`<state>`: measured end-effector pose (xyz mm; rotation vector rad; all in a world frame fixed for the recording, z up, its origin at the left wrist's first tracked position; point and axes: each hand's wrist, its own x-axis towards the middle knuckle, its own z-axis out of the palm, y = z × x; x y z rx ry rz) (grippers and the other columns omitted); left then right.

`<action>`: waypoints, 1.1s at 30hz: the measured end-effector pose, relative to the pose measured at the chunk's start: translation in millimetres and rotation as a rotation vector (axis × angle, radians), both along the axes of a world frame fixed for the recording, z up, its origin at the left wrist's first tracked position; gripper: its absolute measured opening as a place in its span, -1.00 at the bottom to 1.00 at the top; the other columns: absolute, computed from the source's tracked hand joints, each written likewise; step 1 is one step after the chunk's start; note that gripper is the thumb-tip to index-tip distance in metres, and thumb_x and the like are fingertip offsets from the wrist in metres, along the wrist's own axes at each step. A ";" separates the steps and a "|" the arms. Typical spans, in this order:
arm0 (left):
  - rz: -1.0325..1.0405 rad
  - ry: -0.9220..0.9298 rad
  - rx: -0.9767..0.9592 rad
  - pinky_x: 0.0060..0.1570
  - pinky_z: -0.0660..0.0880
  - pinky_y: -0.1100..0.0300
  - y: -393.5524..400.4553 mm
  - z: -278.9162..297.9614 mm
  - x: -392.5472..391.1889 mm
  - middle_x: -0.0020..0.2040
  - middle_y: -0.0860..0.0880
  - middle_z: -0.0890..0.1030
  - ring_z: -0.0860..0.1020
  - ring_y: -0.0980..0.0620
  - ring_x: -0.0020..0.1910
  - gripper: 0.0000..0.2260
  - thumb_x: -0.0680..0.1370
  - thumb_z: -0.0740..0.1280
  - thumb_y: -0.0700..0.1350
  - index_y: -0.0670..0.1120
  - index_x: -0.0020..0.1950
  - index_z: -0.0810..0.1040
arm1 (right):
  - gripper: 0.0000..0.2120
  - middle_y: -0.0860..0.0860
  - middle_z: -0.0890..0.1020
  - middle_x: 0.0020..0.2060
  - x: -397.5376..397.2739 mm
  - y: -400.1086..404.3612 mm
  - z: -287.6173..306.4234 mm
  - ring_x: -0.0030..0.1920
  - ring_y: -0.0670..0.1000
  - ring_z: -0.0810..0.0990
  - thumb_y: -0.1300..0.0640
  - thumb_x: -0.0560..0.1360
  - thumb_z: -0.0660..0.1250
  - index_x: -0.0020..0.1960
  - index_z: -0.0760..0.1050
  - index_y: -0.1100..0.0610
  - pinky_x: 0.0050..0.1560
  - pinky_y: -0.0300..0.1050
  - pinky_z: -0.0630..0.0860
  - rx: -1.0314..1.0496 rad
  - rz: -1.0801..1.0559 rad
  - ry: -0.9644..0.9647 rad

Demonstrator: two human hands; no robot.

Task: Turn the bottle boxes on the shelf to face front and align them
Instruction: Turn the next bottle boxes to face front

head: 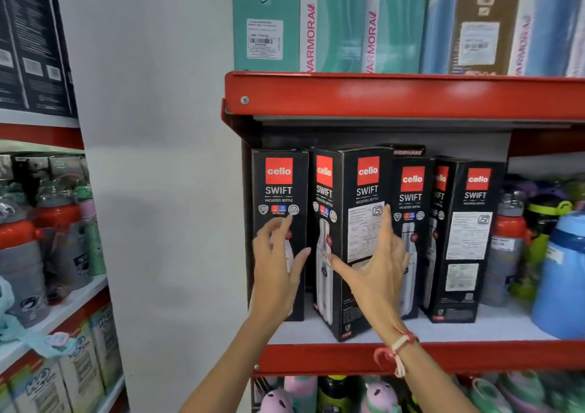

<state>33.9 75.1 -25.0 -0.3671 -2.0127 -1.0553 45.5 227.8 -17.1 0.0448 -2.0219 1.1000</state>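
Note:
Several black Cello Swift bottle boxes stand on a red-edged shelf (411, 354). The leftmost box (280, 191) faces front. The second box (351, 188) is turned at an angle, one corner pointing out and its label side showing. A third box (411, 197) faces front behind it. The fourth box (468, 222) is also turned corner-out. My left hand (278, 264) is spread in front of the leftmost box, fingers apart. My right hand (376, 260) is open against the second box, thumb on its left face and fingers on its label side.
Loose bottles, among them a red-capped one (508, 232) and a blue one (563, 273), crowd the shelf's right end. Teal and brown boxes (342, 20) fill the shelf above. More bottles (47, 232) fill a rack at left. A white wall lies between.

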 end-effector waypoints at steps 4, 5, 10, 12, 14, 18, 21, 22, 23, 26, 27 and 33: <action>-0.334 -0.247 -0.006 0.35 0.40 0.17 24.5 17.4 21.5 0.35 0.14 0.43 0.39 0.28 0.34 -0.42 0.52 0.35 0.00 0.08 0.48 0.19 | 0.22 0.00 0.31 0.31 37.3 39.3 16.8 0.38 -0.04 0.25 -0.25 0.17 0.55 0.53 -0.23 -0.26 0.33 -0.09 0.26 0.036 0.224 0.032; -0.429 -0.305 0.039 0.25 0.45 0.31 31.4 22.2 29.5 0.26 0.23 0.47 0.44 0.40 0.24 -0.45 0.52 0.36 -0.06 0.14 0.44 0.21 | 0.22 -0.04 0.31 0.29 43.6 50.5 22.1 0.37 -0.07 0.27 -0.26 0.15 0.53 0.53 -0.23 -0.27 0.33 -0.10 0.26 0.034 0.279 0.030; -0.514 -0.304 0.111 0.21 0.54 0.02 48.7 24.8 53.8 0.25 0.03 0.59 0.56 0.08 0.23 -0.36 0.43 0.47 -0.12 0.07 0.44 0.26 | 0.09 -0.29 0.32 0.42 45.7 99.7 26.6 0.46 -0.19 0.25 -0.16 0.20 0.59 0.50 -0.06 -0.37 0.46 0.11 0.27 0.014 0.630 -0.078; -0.471 -0.261 0.141 0.23 0.53 -0.02 55.3 21.7 61.0 0.27 0.03 0.58 0.54 0.06 0.26 -0.29 0.40 0.47 -0.08 0.08 0.48 0.22 | 0.06 -0.27 0.33 0.45 43.1 109.7 28.0 0.47 -0.20 0.26 -0.02 0.28 0.59 0.51 -0.05 -0.34 0.47 0.08 0.28 0.046 0.713 -0.135; -0.396 -0.213 0.164 0.27 0.49 -0.03 62.4 21.2 63.1 0.30 0.05 0.56 0.51 0.09 0.29 -0.25 0.40 0.46 -0.07 0.10 0.50 0.18 | 0.04 -0.32 0.36 0.41 37.3 112.1 33.9 0.40 -0.27 0.35 0.11 0.33 0.57 0.54 -0.06 -0.26 0.44 -0.09 0.32 0.069 0.755 -0.173; -0.224 -0.169 0.115 0.32 0.45 -0.03 66.9 22.9 42.9 0.32 0.17 0.50 0.48 0.21 0.28 -0.21 0.42 0.47 -0.06 0.14 0.52 0.09 | 0.00 -0.14 0.46 0.40 11.0 100.6 42.7 0.33 -0.12 0.49 0.20 0.38 0.52 0.56 -0.05 -0.19 0.39 0.04 0.39 0.088 0.690 -0.213; -0.174 -0.193 0.119 0.34 0.43 0.02 71.0 16.6 21.1 0.31 0.15 0.49 0.48 0.29 0.17 -0.20 0.43 0.46 -0.05 0.13 0.53 0.05 | -0.04 -0.09 0.57 0.28 -11.6 83.4 36.1 0.26 -0.09 0.55 0.21 0.41 0.49 0.56 -0.06 -0.11 0.35 0.02 0.43 0.164 0.563 -0.197; -0.147 -0.203 0.117 0.31 0.43 0.09 72.6 14.1 13.9 0.30 0.09 0.52 0.49 0.29 0.11 -0.20 0.44 0.45 -0.06 0.11 0.54 0.04 | -0.05 -0.06 0.58 0.26 -17.9 77.9 33.0 0.24 -0.06 0.56 0.23 0.42 0.48 0.56 -0.05 -0.08 0.33 -0.03 0.44 0.169 0.521 -0.189; -0.115 -0.207 0.109 0.25 0.44 0.19 74.3 12.6 8.0 0.27 0.02 0.56 0.52 0.25 0.05 -0.20 0.45 0.45 -0.08 0.08 0.54 0.03 | -0.07 -0.02 0.59 0.25 -24.4 73.3 30.0 0.23 -0.03 0.57 0.26 0.43 0.47 0.56 -0.05 -0.06 0.29 -0.08 0.45 0.172 0.476 -0.177; 0.004 -0.211 0.061 0.02 0.40 0.29 77.0 11.3 -7.5 0.16 -0.12 0.63 0.61 -0.02 0.04 -0.25 0.47 0.43 -0.13 -0.04 0.53 0.07 | -0.07 0.10 0.62 0.18 -40.0 63.0 24.2 0.14 0.09 0.62 0.25 0.46 0.43 0.57 -0.13 -0.04 0.21 0.02 0.52 0.223 0.344 -0.146; 0.034 -0.219 0.045 0.00 0.41 0.26 77.0 12.0 -11.6 0.14 -0.13 0.64 0.61 -0.07 0.05 -0.27 0.47 0.43 -0.12 -0.07 0.53 0.08 | -0.06 0.14 0.64 0.13 -43.8 60.6 22.6 0.07 0.11 0.64 0.23 0.47 0.42 0.57 -0.17 -0.05 0.15 0.07 0.56 0.250 0.314 -0.133; 0.057 -0.260 0.065 0.03 0.49 0.16 79.3 6.9 -22.5 0.05 -0.17 0.66 0.61 -0.05 -0.05 -0.29 0.51 0.38 -0.11 -0.10 0.53 0.04 | -0.13 0.18 0.67 0.01 -50.6 57.6 20.9 -0.03 0.14 0.67 0.18 0.48 0.42 0.58 -0.06 0.05 0.05 0.12 0.60 0.353 0.195 -0.110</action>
